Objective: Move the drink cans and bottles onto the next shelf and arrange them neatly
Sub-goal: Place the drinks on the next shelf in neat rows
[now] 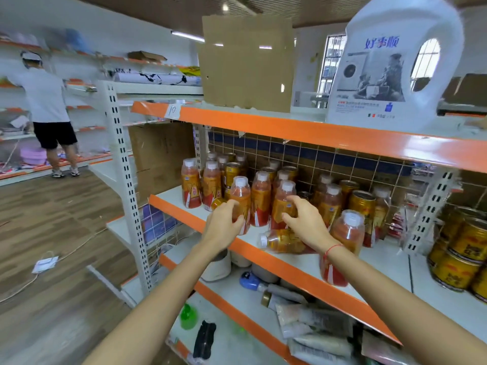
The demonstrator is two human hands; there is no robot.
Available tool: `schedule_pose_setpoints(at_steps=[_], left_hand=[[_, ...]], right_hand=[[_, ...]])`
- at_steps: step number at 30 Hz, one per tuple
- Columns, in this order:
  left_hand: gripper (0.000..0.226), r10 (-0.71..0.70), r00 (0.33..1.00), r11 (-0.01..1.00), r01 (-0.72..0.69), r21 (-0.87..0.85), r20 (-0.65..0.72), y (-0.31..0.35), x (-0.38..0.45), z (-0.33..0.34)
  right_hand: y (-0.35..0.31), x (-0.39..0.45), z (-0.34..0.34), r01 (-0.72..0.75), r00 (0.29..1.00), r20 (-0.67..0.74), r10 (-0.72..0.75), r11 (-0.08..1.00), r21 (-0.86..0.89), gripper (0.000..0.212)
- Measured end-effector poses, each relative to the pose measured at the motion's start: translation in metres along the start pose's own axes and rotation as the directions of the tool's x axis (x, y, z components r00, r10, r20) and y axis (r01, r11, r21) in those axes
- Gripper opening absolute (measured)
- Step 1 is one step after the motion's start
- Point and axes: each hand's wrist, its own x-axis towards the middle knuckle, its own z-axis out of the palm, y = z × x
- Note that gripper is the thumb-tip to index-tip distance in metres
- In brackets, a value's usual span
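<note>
Head view: my left hand [224, 222] wraps its fingers [238, 222] around an upright bottle [241, 201] at the front of the middle shelf [290, 264], closed on its waist so it stays upright. My right hand [305, 219] curls over a second bottle [283, 204]; I cannot tell whether it grips or only touches. Below its wrist a fallen bottle [283, 241] lies on its side, cap pointing left. More bottles and gold cans [362, 205] crowd behind. Stacked cans [461, 248] on the neighbouring shelf suggest that is the destination.
</note>
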Motion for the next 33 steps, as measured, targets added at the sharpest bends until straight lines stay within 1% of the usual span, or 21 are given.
schedule_pose_setpoints(at_steps=[6,10,14,17,21,24,28,33], left_hand=[[0.034,0.006,1.0,1.0,-0.006,0.01,-0.02,-0.028,0.033,-0.015],[0.038,0.064,0.998,0.998,-0.064,0.012,0.0,-0.056,0.07,-0.023],[0.036,0.134,0.989,0.99,-0.135,0.03,0.056,-0.083,0.118,-0.034],[0.038,0.175,0.979,0.984,-0.176,-0.003,0.108,-0.099,0.149,-0.039],[0.04,0.241,0.949,0.97,-0.244,-0.011,0.201,-0.115,0.174,-0.04],[0.043,0.267,0.936,0.962,-0.271,-0.011,0.229,-0.123,0.188,-0.037],[0.048,0.3,0.919,0.952,-0.305,-0.022,0.255,-0.124,0.204,-0.032],[0.051,0.302,0.915,0.952,-0.306,-0.027,0.267,-0.125,0.216,-0.029]], right_hand=[[-0.022,0.029,0.021,-0.009,0.999,-0.043,0.01,1.0,0.011,0.049],[-0.033,0.054,0.034,-0.037,0.993,-0.108,0.038,0.999,0.012,0.047],[-0.043,0.082,0.052,-0.099,0.982,-0.161,0.095,0.995,-0.022,0.05],[-0.05,0.1,0.068,-0.158,0.973,-0.179,0.148,0.987,-0.042,0.052],[-0.062,0.119,0.078,-0.207,0.962,-0.199,0.189,0.976,-0.074,0.052],[-0.064,0.134,0.078,-0.261,0.948,-0.208,0.24,0.962,-0.082,0.055],[-0.062,0.148,0.074,-0.296,0.935,-0.233,0.266,0.949,-0.104,0.051],[-0.056,0.164,0.075,-0.298,0.938,-0.223,0.265,0.946,-0.128,0.047]])
